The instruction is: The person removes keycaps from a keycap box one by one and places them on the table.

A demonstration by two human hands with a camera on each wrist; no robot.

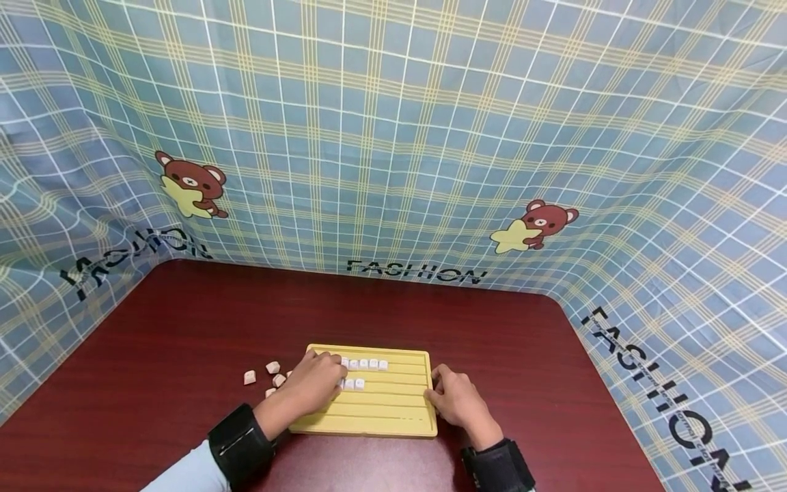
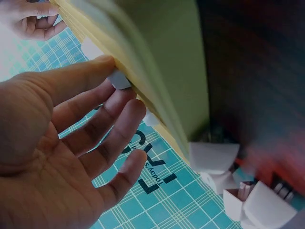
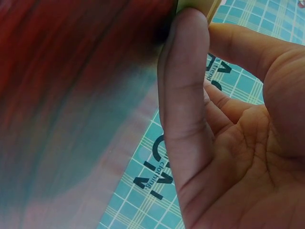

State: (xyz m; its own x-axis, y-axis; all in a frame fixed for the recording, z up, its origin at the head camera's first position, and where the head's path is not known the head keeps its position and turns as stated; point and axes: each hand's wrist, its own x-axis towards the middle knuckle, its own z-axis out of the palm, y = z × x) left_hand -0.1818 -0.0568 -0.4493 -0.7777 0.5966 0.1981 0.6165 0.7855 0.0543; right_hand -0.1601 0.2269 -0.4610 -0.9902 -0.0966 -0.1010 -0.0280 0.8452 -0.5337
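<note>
A yellow ridged board (image 1: 369, 408) lies flat on the table, carrying two short rows of white keycaps (image 1: 364, 363). My left hand (image 1: 316, 383) is over the board's left part. In the left wrist view its thumb and fingertip pinch one keycap (image 2: 119, 80) right at the board's surface, and the other fingers are loosely bent. At the board's right edge is my right hand (image 1: 458, 396). The right wrist view has its thumb and a finger (image 3: 188, 95) gripping the board's edge (image 3: 195, 5) between them. Part of the keycap rows is hidden behind my left hand.
Several loose keycaps (image 1: 273, 367) lie on the dark red table (image 1: 184, 342), left of the board. Others (image 2: 269, 207) sit close by the board's side in the left wrist view. A checked cloth (image 1: 393, 137) stands around the table's back and sides.
</note>
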